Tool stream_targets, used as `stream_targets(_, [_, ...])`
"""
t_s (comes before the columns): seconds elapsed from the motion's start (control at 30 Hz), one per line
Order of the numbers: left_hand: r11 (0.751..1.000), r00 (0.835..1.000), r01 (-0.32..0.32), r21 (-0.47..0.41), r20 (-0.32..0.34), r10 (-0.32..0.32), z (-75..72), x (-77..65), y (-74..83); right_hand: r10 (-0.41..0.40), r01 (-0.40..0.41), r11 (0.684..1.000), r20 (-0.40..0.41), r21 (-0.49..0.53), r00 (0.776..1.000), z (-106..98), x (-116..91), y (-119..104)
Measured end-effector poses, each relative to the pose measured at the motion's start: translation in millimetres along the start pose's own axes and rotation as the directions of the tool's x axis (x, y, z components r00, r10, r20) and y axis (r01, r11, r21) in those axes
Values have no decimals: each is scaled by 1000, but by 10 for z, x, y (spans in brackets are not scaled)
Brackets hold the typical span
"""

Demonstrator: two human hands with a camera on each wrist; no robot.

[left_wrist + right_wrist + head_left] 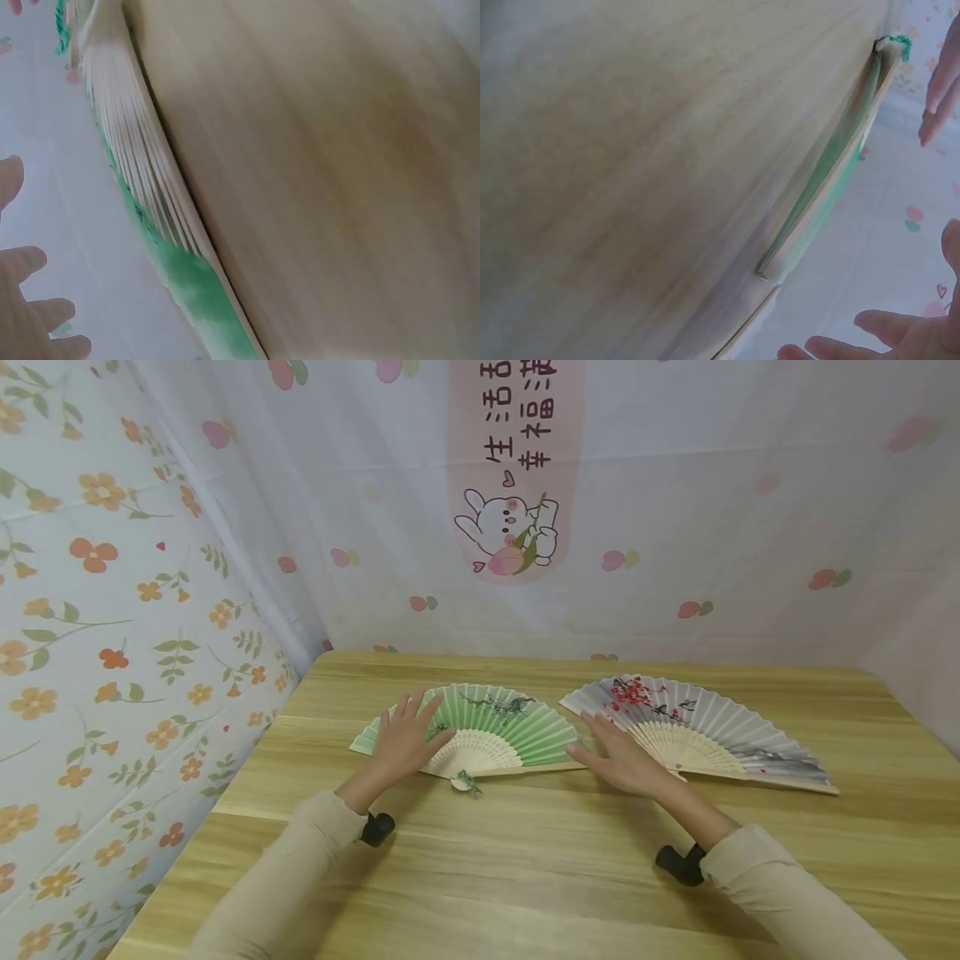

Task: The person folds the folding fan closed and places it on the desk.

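Note:
A green folding fan lies spread on the table, its pale slatted ribs meeting at a pivot with a green cord. To its right is a second spread folding fan, greyish white with red blossoms and dark brushwork. Over the left part of the green fan I hold my left hand, fingers spread. My right hand is above the gap between the two fans, fingers extended, hiding part of each. In the wrist views, the left fingers and right fingers appear apart from the fans, gripping nothing.
The wooden table runs back to a white printed curtain with a rabbit drawing. A flower-patterned cloth hangs along the left side. Black wrist-worn devices show under both forearms.

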State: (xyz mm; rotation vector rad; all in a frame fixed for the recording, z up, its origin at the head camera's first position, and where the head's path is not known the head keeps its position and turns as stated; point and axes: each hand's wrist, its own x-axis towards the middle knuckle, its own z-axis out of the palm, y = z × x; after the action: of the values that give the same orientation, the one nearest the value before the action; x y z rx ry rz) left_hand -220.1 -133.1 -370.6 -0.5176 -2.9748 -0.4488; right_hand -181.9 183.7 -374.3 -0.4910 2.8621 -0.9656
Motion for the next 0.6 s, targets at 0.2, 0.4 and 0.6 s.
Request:
stream_targets(0.2, [998, 1000, 31, -48, 7, -30, -35, -101, -144, 6, -7, 996, 18, 88, 1000, 9, -19, 15])
stream_targets(0.4, [994, 998, 63, -89, 20, -61, -35, -168, -263, 27, -32, 991, 41, 129, 999, 2, -36, 24])
stream_targets(0.6, [992, 997, 73, -107, 21, -71, -33, -213, -318, 88, -102, 973, 74, 205, 993, -12, -65, 52])
